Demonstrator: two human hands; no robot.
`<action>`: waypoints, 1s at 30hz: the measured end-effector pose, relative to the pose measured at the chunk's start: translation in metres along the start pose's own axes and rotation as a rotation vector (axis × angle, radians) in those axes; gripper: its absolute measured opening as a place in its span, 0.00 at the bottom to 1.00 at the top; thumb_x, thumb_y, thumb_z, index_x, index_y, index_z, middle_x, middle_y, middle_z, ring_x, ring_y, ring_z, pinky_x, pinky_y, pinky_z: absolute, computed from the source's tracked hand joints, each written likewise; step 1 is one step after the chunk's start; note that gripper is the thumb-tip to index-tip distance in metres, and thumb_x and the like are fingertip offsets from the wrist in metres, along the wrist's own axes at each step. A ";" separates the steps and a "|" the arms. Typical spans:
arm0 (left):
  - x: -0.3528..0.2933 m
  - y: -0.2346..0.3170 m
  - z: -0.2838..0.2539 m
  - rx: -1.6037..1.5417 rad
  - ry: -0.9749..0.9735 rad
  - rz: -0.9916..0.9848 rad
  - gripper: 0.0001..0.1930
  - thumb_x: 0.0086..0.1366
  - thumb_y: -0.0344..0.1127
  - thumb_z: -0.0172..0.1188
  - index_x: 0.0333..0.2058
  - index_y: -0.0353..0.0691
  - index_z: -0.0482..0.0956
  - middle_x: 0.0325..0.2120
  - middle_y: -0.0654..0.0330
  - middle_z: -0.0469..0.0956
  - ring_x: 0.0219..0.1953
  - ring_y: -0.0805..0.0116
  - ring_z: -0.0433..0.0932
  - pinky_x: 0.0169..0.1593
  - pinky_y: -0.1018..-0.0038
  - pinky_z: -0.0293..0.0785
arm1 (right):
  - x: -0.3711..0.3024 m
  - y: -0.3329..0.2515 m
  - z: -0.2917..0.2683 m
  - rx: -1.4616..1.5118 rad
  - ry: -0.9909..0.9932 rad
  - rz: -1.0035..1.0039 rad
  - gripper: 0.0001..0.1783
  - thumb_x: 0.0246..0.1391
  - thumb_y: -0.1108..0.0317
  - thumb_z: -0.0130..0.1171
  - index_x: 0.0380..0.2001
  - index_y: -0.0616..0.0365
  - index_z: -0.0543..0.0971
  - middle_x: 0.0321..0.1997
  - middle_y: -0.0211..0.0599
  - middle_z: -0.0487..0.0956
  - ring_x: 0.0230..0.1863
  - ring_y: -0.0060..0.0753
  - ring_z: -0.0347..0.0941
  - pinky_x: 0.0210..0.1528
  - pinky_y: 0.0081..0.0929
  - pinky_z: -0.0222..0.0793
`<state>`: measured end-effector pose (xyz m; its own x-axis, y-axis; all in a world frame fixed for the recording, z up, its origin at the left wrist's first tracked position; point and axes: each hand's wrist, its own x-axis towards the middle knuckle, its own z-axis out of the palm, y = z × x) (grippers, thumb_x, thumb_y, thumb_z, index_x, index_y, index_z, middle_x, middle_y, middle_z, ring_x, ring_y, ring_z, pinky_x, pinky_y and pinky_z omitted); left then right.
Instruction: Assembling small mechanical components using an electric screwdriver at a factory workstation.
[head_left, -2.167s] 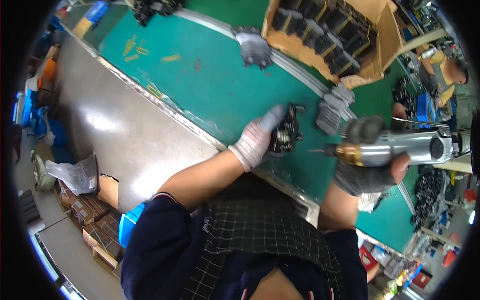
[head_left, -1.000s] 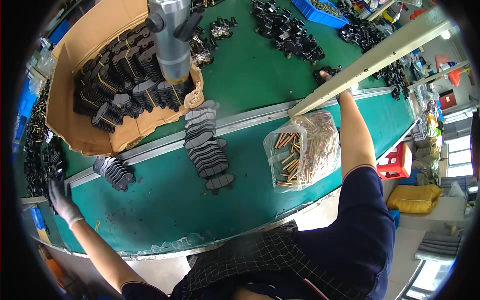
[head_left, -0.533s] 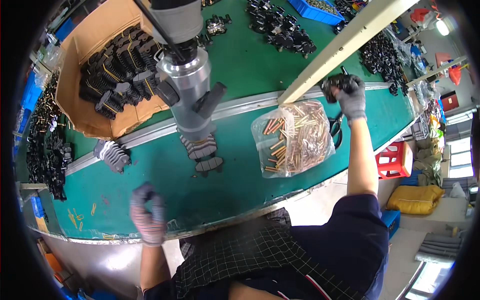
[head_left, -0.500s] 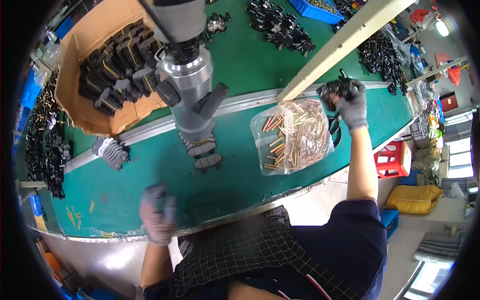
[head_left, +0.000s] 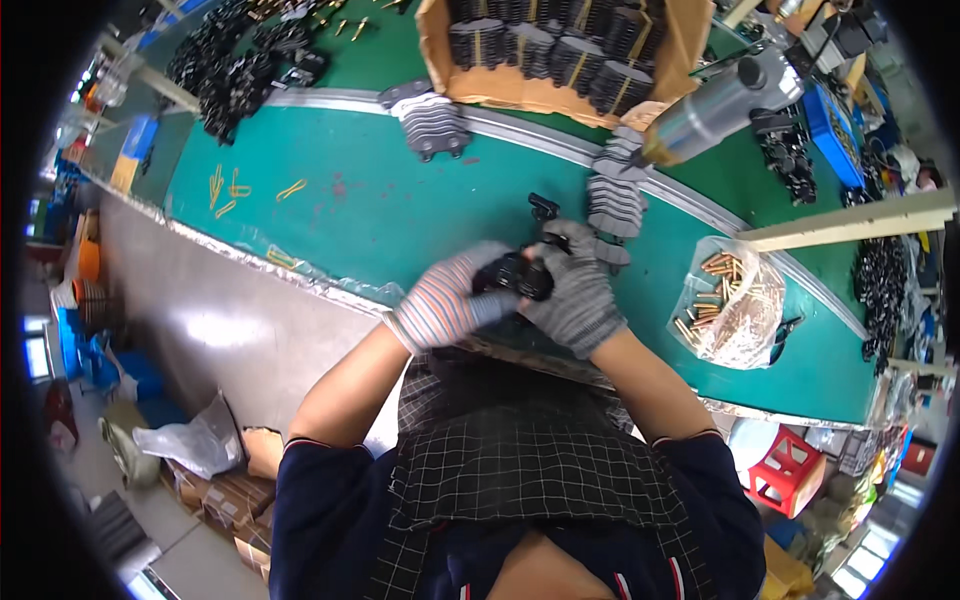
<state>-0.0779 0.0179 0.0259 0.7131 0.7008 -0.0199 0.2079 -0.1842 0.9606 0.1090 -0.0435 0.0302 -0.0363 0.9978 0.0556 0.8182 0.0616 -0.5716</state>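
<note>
Both my gloved hands meet over the near part of the green bench, around a black brake caliper (head_left: 525, 272). My left hand (head_left: 445, 300), in a striped glove, is closed on its left side. My right hand (head_left: 580, 295), in a grey glove, grips the other side, and part of the caliper sticks up beyond its fingers. The gloves hide much of the caliper. Just beyond my right hand lies a row of brake pads (head_left: 615, 205). Another row of brake pads (head_left: 432, 125) rests farther left against the metal rail.
A cardboard box (head_left: 545, 90) of brake pads stands at the back. A grey cylindrical tool (head_left: 715, 110) hangs at the back right. To the right lie a clear bag (head_left: 745, 330) of metal pins and dark-handled pliers (head_left: 785, 338). Yellow clips (head_left: 290, 190) lie at left. A beam (head_left: 850, 222) crosses at right.
My right hand has brought the caliper from beside the bag of pins to the front of me. My left hand has come up to hold it too. The view has swung left.
</note>
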 end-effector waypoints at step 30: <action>0.113 -0.033 -0.094 1.543 0.258 -0.111 0.17 0.53 0.39 0.62 0.43 0.45 0.76 0.33 0.56 0.78 0.41 0.56 0.76 0.43 0.63 0.74 | -0.020 0.081 -0.022 -0.356 -0.017 0.264 0.20 0.45 0.62 0.63 0.42 0.56 0.76 0.43 0.44 0.75 0.40 0.49 0.75 0.41 0.42 0.72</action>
<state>-0.0674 0.1678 0.0185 0.5520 0.8232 0.1327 0.8230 -0.5123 -0.2454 0.1887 -0.0594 0.0011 0.1940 0.9785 -0.0696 0.9471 -0.2053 -0.2467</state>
